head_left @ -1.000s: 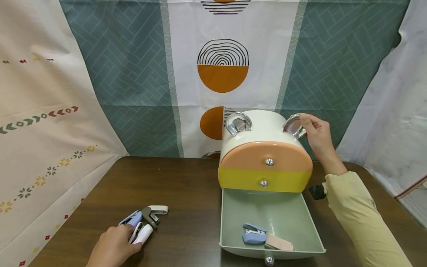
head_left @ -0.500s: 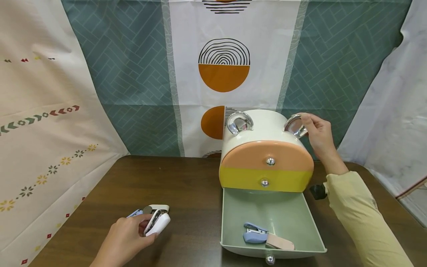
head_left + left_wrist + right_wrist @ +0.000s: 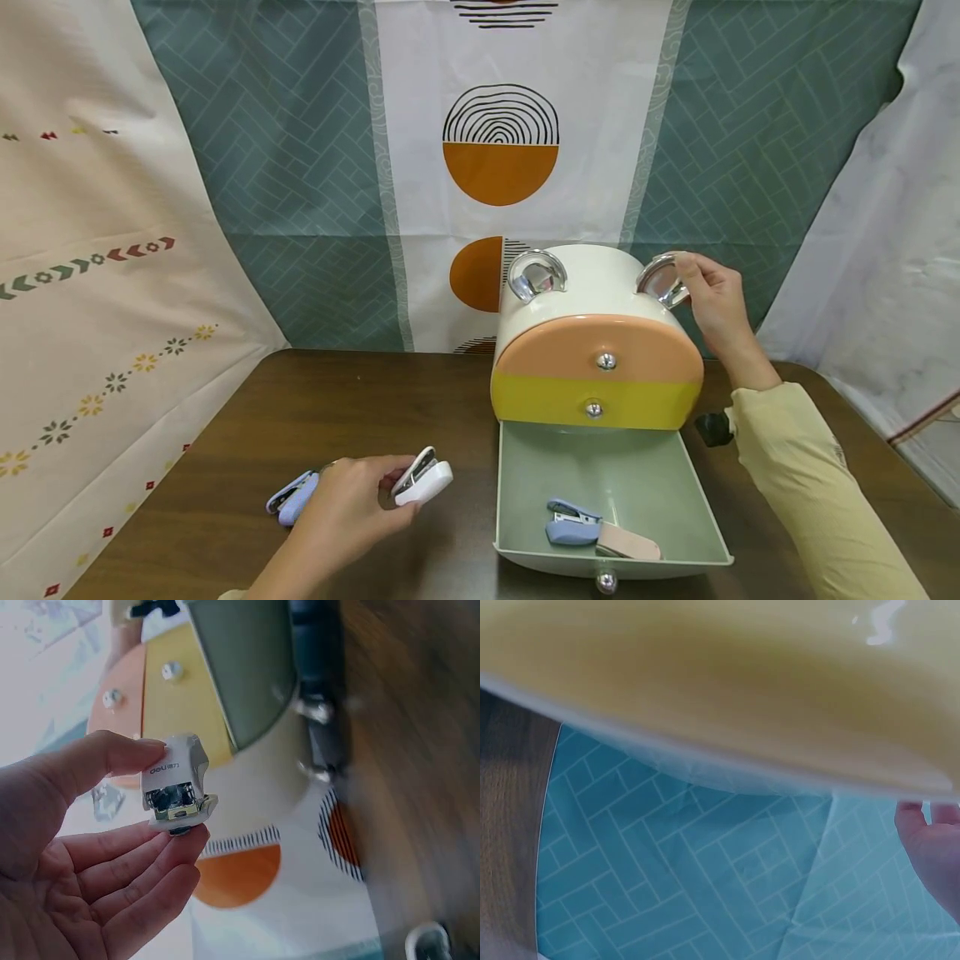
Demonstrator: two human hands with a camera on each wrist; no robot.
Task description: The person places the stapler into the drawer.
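L hand (image 3: 348, 504) pinched 1 wht stapler (image 3: 427, 483) left of drawer (image 3: 592, 467); R hand (image 3: 716, 304) gripped 1 of 2 handles (image 3: 660, 281) above. Drawer held 1 blue stapler (image 3: 572, 531), 1 pink item (image 3: 630, 544); 2nd blue (image 3: 297, 500) lay farther left.

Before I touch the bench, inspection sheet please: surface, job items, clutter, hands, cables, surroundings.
Surface: dark wood-grain tabletop.
Job items: white deli stapler held; green drawer pulled open, containing a blue stapler and beige item; orange drawer front and yellow drawer front appear shut; second blue stapler on tabletop.
Clutter: small black object beside right sleeve, identity unclear.
Hands: left hand pinches white deli stapler; right hand grips the cabinet's right chrome handle.
Cables: nothing seen.
Surroundings: patterned backdrop cloth behind, floral-print cloth at left, pale cloth at right.
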